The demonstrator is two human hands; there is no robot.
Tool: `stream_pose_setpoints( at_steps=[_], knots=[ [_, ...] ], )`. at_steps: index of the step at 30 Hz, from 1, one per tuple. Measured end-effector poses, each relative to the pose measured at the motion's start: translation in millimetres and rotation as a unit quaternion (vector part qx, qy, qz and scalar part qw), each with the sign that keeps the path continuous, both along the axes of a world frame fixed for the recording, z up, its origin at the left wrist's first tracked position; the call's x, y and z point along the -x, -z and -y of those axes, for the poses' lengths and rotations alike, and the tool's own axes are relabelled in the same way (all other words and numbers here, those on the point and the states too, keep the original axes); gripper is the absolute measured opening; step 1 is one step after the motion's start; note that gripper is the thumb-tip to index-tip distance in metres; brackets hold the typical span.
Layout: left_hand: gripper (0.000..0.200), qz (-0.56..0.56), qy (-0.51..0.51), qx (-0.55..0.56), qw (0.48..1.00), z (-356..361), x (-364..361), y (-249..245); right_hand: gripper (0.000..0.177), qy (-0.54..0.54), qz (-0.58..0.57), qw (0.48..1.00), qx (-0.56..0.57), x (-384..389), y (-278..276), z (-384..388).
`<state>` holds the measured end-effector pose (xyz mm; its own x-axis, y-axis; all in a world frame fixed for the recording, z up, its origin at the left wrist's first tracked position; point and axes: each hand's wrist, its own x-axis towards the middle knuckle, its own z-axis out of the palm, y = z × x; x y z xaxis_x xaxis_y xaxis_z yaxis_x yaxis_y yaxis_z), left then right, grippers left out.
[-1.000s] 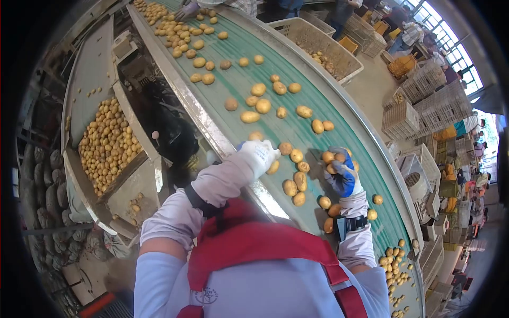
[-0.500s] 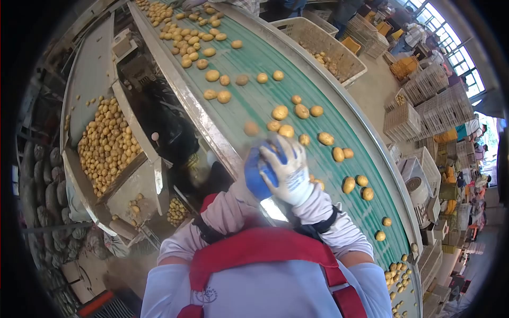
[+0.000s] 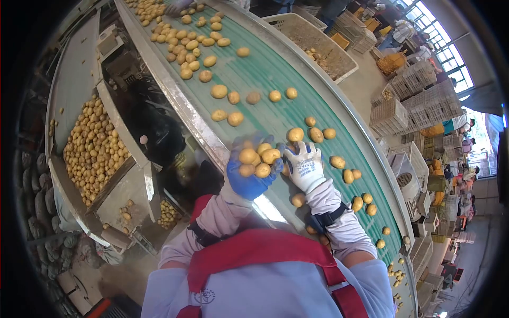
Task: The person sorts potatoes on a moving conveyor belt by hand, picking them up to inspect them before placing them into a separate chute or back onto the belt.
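Several potatoes [image 3: 256, 156] lie cupped in my left hand [image 3: 248, 177], palm up in a blue-coated glove, over the near edge of the belt. Just right of it is my right hand [image 3: 306, 167], palm down over the green conveyor belt [image 3: 265, 69], the white back of its glove showing. Its fingers are stretched out and apart. Beyond its fingertips sits a potato [image 3: 295, 134]. Another potato [image 3: 286, 169] is partly hidden beside its thumb side. What lies under the right palm is hidden.
A metal rail [image 3: 196, 127] edges the belt. At the left, a chute [image 3: 140, 165] holds a heap of potatoes. Across the belt stands a large plastic crate [image 3: 347, 69], with stacked crates [image 3: 432, 103] behind. Another person's gloved hand [image 3: 177, 6] is at the belt's far end.
My right hand has come off my left and moved right and down to the belt, uncovering the potatoes in my left hand. Loose potatoes appear slightly shifted in view.
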<state>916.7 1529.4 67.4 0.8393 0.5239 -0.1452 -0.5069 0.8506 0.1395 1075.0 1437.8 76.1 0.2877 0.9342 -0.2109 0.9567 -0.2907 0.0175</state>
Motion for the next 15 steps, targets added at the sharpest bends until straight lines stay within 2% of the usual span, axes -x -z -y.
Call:
stream_pose_setpoints(
  at_steps=[1, 2, 3, 4, 5, 6, 7, 8, 9, 10, 11, 12, 14, 15],
  knots=[
    [0.050, -0.140, -0.040, -0.171, 0.975, 2.7, -2.9, -4.4, 0.043, 0.002, 0.004, 1.000, 0.003, -3.9, 1.5, -2.9],
    [0.049, -0.274, -0.079, -0.333, 0.899, 3.1, -4.1, -9.2, 0.043, 0.000, 0.005, 1.000, 0.002, -10.5, 0.3, -4.3],
    [0.049, -0.274, -0.080, -0.334, 0.898, 0.0, 2.2, -15.1, 0.042, -0.014, -0.039, 0.999, 0.030, -16.8, -2.8, -4.3],
    [0.057, -0.120, -0.037, -0.059, 0.990, -7.7, 13.3, -33.7, 0.041, -0.029, -0.083, 0.994, 0.059, -20.8, -8.5, -3.6],
    [0.066, 0.047, 0.011, 0.223, 0.974, -15.1, 24.2, -43.1, 0.038, -0.070, -0.069, 0.994, 0.036, -21.9, -13.0, 1.1],
    [0.066, 0.047, 0.011, 0.222, 0.974, -16.6, 36.4, -36.7, 0.038, -0.070, -0.069, 0.995, 0.036, -30.0, -11.1, 6.6],
    [0.055, -0.167, 0.005, -0.141, 0.976, -13.6, 52.9, -23.3, 0.037, -0.074, -0.176, 0.981, 0.040, -41.8, -6.3, 13.9],
    [0.058, -0.351, -0.003, -0.480, 0.804, -11.2, 70.9, -10.2, 0.036, -0.078, -0.281, 0.956, 0.044, -52.8, -4.7, 19.2],
    [0.058, -0.284, -0.056, -0.291, 0.912, -8.4, 90.0, 2.9, 0.035, -0.043, -0.286, 0.957, 0.029, -61.2, -17.5, 20.3],
    [0.059, -0.202, -0.108, -0.086, 0.970, -5.0, 111.1, 11.6, 0.033, 0.011, -0.246, 0.969, -0.030, -72.1, -29.8, 25.5],
    [0.058, -0.094, -0.078, -0.024, 0.992, -4.7, 134.1, 3.0, 0.033, 0.083, -0.253, 0.956, -0.126, -83.0, -34.7, 30.9],
    [0.058, 0.012, -0.045, 0.039, 0.998, -3.9, 159.6, -6.1, 0.035, 0.111, -0.242, 0.938, -0.223, -103.0, -20.0, 39.7],
    [0.059, 0.018, -0.091, 0.017, 0.996, 9.2, 216.9, 19.1, 0.038, 0.141, -0.228, 0.946, -0.185, -128.3, 3.5, 51.8],
    [0.057, -0.045, -0.123, 0.022, 0.991, 18.9, 244.4, 26.1, 0.041, 0.151, -0.188, 0.963, -0.120, -122.3, 9.7, 54.9]
  ],
)
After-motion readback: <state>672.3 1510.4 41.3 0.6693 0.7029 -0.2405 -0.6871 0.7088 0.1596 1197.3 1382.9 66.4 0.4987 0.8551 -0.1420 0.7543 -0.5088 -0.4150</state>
